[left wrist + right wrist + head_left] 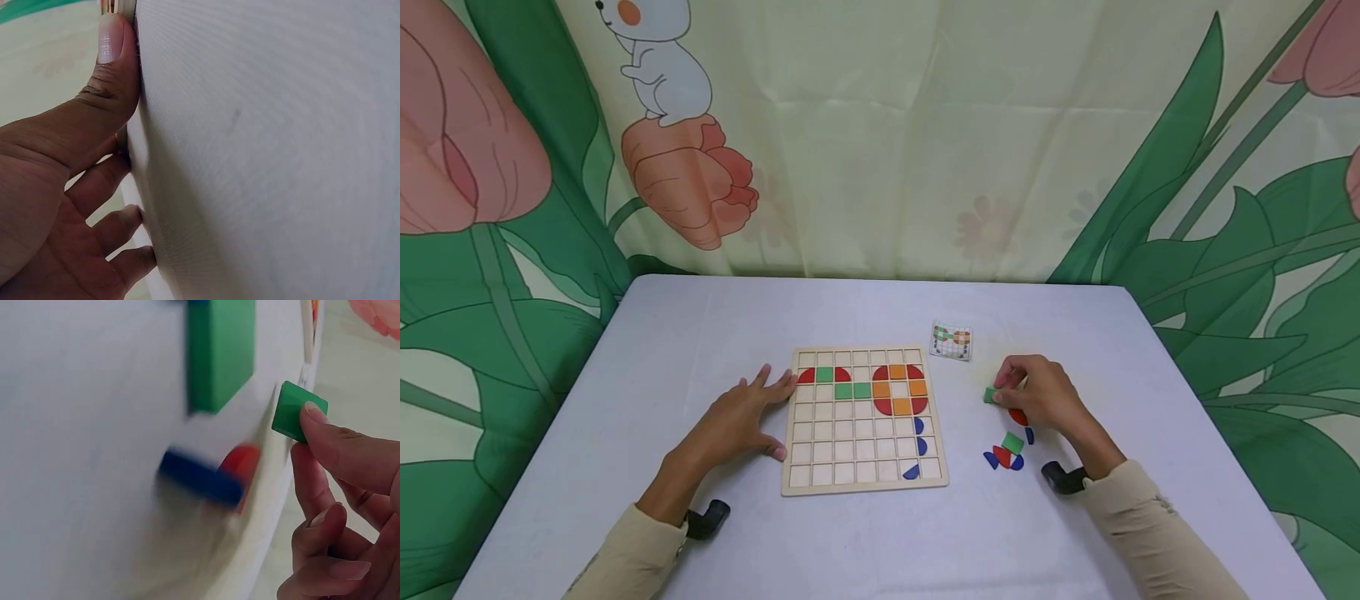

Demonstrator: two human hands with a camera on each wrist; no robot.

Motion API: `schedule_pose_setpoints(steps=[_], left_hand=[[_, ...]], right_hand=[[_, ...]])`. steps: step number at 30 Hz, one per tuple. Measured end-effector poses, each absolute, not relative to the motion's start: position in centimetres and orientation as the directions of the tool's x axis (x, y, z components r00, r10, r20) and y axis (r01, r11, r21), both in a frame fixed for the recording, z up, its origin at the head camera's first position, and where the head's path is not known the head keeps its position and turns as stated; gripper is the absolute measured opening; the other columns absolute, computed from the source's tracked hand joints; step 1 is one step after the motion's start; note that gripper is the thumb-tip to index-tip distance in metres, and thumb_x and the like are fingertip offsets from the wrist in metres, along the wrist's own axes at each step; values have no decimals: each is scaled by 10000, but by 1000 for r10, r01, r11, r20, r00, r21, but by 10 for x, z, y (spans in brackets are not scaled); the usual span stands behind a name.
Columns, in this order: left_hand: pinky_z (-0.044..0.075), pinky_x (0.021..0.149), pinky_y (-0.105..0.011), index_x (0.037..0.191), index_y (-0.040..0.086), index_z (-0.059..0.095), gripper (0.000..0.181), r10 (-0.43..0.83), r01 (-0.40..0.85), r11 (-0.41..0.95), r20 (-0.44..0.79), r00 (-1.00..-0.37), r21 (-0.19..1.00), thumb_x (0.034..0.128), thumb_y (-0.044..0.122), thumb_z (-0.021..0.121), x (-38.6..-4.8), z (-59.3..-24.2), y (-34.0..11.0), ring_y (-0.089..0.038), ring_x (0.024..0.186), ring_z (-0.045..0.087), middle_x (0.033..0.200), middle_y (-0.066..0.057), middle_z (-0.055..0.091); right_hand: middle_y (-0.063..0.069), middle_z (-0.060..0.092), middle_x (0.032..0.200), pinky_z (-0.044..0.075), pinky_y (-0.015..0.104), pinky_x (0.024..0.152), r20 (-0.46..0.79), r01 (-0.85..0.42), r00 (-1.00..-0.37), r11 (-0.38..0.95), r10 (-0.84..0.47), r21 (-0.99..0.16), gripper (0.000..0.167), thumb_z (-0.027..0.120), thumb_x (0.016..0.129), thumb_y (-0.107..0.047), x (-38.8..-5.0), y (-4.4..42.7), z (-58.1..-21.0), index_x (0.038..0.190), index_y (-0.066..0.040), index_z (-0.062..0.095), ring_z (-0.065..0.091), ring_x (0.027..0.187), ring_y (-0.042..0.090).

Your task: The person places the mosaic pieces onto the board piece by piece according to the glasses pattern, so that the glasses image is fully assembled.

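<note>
Between the thumb and a finger of my right hand is a green square; the right wrist view shows the same green square pinched by its edge. My left hand lies with fingers spread, thumb and index finger touching the left edge of the gridded wooden board. On the board are red quarter pieces, orange squares, green squares and, down the right side, several blue pieces.
Loose pieces lie right of the board: a green square, a red piece and blue pieces, with another red piece beneath my right hand. A small pattern card sits past the board's upper right corner.
</note>
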State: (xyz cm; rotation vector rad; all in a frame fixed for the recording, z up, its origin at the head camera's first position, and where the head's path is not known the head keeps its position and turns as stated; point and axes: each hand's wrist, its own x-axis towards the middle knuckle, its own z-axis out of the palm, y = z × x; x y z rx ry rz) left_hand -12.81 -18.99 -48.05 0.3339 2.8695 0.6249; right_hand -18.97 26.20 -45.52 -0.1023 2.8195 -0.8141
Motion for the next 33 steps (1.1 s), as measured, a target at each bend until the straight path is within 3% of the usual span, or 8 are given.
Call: schedule_pose_setpoints(steps=[8, 15, 23, 33], left_hand=[[369, 1180, -732, 1611, 127, 453, 1194, 266, 185, 883, -134, -955, 431, 583, 327, 1027, -128, -480, -189, -608, 1529, 317, 1686, -220, 372], [374, 1158, -755, 1613, 138, 454, 1199, 258, 176, 886, -141, -956, 430, 578, 335, 1027, -127, -478, -190, -691, 1471, 327, 1690, -234, 356], [380, 1152, -758, 1618, 136, 444, 1198, 260, 176, 885, -144, -955, 431, 587, 325, 1024, -127, -477, -190, -727, 1443, 325, 1694, -258, 334], [376, 1163, -748, 1615, 138, 449, 1197, 258, 175, 884, -141, -956, 434, 583, 320, 1027, -128, -477, -189, -691, 1473, 323, 1692, -246, 348]], right_hand=[[31, 696, 868, 437, 324, 642, -106, -78, -979, 802, -174, -593, 130, 857, 905, -143, -187, 229, -449, 916, -168, 730, 543, 772, 226], [19, 705, 862, 435, 326, 680, -94, -116, -970, 765, -225, -633, 140, 872, 893, -151, -186, 197, -441, 906, -170, 734, 528, 790, 232], [-18, 701, 827, 413, 303, 630, -68, -171, -956, 734, -284, -657, 164, 891, 874, -170, -182, 162, -433, 875, -193, 729, 523, 725, 207], [-49, 695, 823, 496, 328, 693, -53, -248, -920, 680, -389, -690, 189, 891, 874, -165, -180, 118, -429, 840, -201, 708, 623, 808, 158]])
